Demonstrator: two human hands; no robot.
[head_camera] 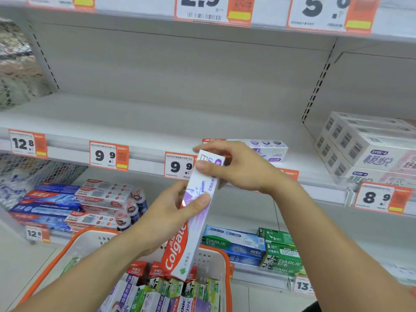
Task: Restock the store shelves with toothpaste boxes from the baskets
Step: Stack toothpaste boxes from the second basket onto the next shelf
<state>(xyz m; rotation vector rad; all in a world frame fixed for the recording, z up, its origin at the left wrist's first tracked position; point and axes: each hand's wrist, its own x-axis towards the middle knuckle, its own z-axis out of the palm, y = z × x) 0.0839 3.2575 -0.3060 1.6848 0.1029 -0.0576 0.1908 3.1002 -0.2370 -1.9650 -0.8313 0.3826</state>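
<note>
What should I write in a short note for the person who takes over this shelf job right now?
Left hand: grip around the middle of the purple Colgate box, held over the basket.
Right hand: grip on the top end of the same box.
Basket: many toothpaste boxes remain inside.
Middle shelf: mostly bare; one matching purple box lies behind the right hand.
Done: little on this shelf so far.
Left: place the held box, probably beside the matching one, then go on with the basket.
</note>
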